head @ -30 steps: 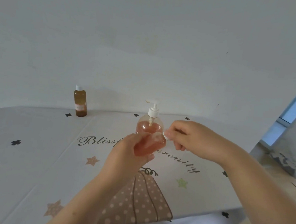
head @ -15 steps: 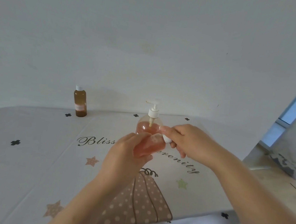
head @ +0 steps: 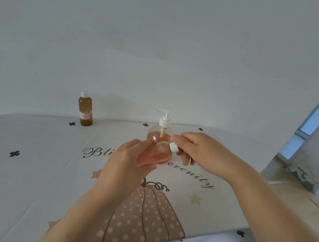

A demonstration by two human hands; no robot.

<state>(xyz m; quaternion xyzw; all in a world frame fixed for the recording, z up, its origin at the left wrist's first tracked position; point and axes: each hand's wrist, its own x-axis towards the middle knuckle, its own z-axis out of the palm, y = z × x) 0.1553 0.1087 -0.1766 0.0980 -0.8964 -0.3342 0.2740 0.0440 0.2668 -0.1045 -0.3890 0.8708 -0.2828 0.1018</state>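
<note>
Table (head: 33,167) centre, left hand (head: 123,160) grips pink bottle (head: 156,154), right hand (head: 196,149) pinches cap (head: 173,148)

Lower half of pink bottle (head: 159,152) behind left hand (head: 125,161); brown bottle (head: 85,111) label print too small.

The single head-worn camera is looking forward and down from above the near edge of the desk (head: 23,166), riding close over the person's forearms. It is facing the pale wall (head: 162,43) behind the desk, which is filling the upper half of the view. The left hand (head: 125,162) and right hand (head: 195,149) are meeting near picture centre, nearest the lens, with the pump bottle (head: 164,121) just beyond them and the brown bottle (head: 85,111) farther back at left. The wide angle is curving the desk's far edge and taking in floor (head: 302,203) at the right.
</note>
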